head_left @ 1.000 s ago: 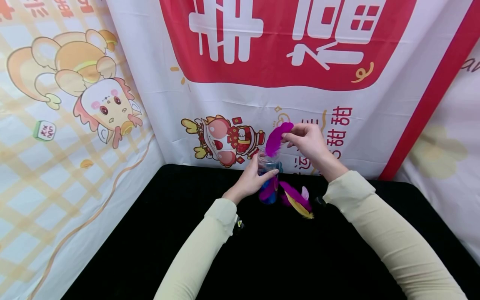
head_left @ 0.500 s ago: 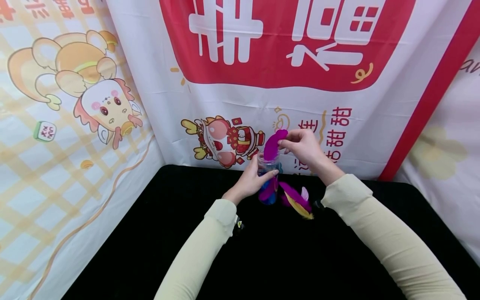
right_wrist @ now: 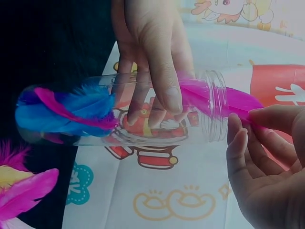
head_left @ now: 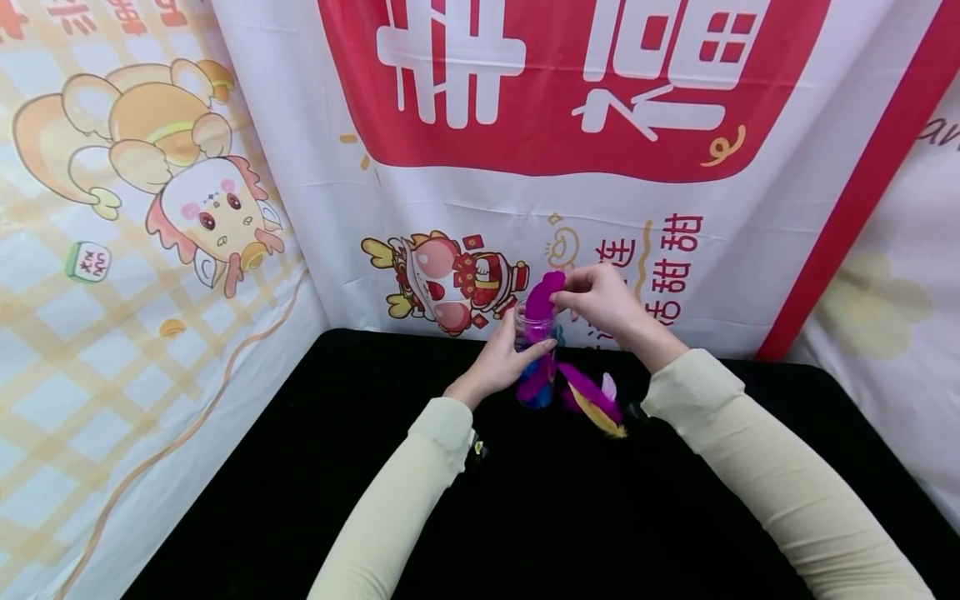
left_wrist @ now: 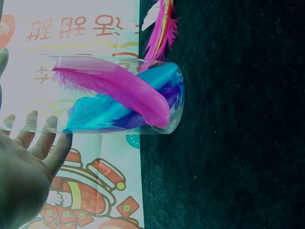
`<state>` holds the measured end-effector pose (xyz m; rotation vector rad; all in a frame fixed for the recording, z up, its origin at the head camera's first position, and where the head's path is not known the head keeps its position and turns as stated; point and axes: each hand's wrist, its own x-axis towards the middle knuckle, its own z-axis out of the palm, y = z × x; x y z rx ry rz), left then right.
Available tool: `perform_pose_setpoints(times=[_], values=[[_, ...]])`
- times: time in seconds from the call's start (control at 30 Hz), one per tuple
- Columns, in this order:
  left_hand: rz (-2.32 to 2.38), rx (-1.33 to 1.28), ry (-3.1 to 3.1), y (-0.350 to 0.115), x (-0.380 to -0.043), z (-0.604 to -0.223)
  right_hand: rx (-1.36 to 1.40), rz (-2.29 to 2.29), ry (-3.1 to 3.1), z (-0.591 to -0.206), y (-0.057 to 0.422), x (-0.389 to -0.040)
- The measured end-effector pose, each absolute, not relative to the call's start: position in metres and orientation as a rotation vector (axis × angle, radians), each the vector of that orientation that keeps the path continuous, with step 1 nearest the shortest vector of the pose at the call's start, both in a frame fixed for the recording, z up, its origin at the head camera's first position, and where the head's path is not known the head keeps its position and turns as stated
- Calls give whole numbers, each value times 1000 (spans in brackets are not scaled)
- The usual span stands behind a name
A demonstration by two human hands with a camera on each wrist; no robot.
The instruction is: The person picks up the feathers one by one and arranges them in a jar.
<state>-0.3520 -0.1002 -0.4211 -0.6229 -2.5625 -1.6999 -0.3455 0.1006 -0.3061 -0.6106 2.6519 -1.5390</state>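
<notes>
A clear jar (head_left: 535,375) with a threaded, lidless mouth stands near the back of the black table. Blue, purple and magenta feathers (left_wrist: 119,95) lie inside its lower part. My left hand (head_left: 498,360) grips the jar round its upper half, thumb across the front in the right wrist view. Between thumb and fingertips, my right hand (head_left: 603,302) pinches a magenta feather (right_wrist: 240,101) at the mouth. Part of that feather is inside the neck, and its upper end sticks out. Beside the jar on the right lies a small pile of magenta, yellow and pale feathers (head_left: 596,400).
The black tabletop (head_left: 525,517) spreads in front of the jar. Close behind it hangs a white and red printed cloth (head_left: 450,200), and a checked cloth (head_left: 135,333) hangs on the left.
My right hand has moved down and left, bringing the magenta feather from above the jar into its mouth. The left hand and the jar have stayed in place.
</notes>
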Motion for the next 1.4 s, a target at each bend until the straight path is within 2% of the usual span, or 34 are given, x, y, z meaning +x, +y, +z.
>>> perform_pose_setpoints(times=[0.6,1.4], values=[[-1671,-624,-2571,-99,-354,-420,-524,-1445,2600,-306,100,-353],[-1622,-594,-2585,-99,-355,-422,-659,-1437,2640,-309,106,-349]])
